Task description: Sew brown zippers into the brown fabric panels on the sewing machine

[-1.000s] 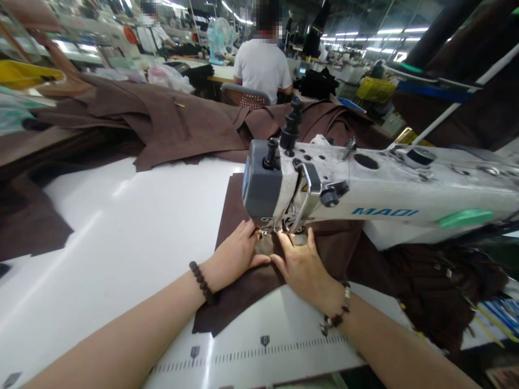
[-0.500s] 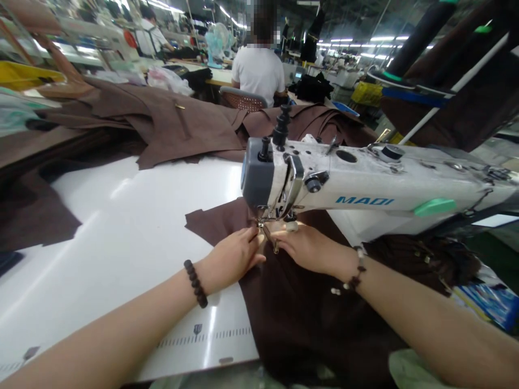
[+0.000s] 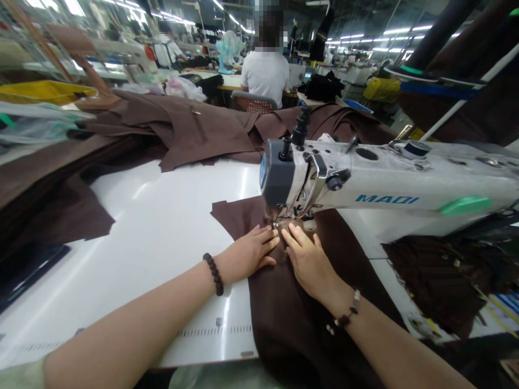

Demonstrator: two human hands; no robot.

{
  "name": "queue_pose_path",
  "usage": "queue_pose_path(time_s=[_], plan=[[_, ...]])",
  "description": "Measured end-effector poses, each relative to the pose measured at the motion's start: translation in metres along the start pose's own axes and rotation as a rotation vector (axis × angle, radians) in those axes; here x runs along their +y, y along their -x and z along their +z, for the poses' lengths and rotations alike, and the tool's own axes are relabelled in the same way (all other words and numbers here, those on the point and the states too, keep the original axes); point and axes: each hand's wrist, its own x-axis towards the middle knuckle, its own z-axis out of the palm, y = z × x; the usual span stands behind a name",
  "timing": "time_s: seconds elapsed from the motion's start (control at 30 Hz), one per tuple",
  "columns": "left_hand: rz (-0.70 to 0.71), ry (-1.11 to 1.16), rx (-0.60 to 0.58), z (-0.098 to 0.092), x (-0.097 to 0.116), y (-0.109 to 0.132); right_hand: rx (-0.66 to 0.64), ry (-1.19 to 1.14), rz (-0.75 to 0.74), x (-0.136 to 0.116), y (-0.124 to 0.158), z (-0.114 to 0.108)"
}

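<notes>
A dark brown fabric piece (image 3: pixel 275 302) lies under the needle area of a white sewing machine (image 3: pixel 389 178) and hangs over the table's front edge. My left hand (image 3: pixel 253 251) rests flat on its left part, fingers stretched toward the presser foot (image 3: pixel 276 222). On the other side, my right hand (image 3: pixel 310 262) presses down on the cloth with fingers spread, the fingertips just in front of the foot. Between the hands runs a narrow strip with a small metal piece (image 3: pixel 285 252), perhaps a zipper pull. The needle itself is too small to make out.
Brown fabric pieces (image 3: pixel 211 129) are heaped along the back of the white table (image 3: pixel 162 232). A dark, shiny flat object (image 3: pixel 32 275) lies at left. More dark brown pieces (image 3: pixel 438 281) sit right of the machine. Ahead, a person in a white shirt (image 3: pixel 265 73) sits facing away.
The view has shifted left, so things appear farther right. My right hand has turned and moved onto the fabric beside the strip, its fingers now pointing toward the foot. My left hand stays flat.
</notes>
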Motion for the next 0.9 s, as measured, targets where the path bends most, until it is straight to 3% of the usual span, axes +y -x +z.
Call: queue_pose_path(time_s=[0.47, 0.67, 0.77, 0.9], plan=[[0.067, 0.058, 0.014, -0.004, -0.009, 0.0, 0.05, 0.018, 0.034, -0.01, 0.0, 0.001], [0.054, 0.021, 0.027, -0.002, -0.009, 0.002, 0.038, -0.097, -0.108, 0.01, 0.002, -0.006], [0.059, 0.031, 0.008, -0.005, 0.006, 0.012, -0.001, -0.187, -0.289, 0.029, 0.006, -0.009], [0.099, 0.166, -0.074, -0.02, 0.049, 0.039, 0.035, -0.19, -0.456, 0.045, 0.013, -0.007]])
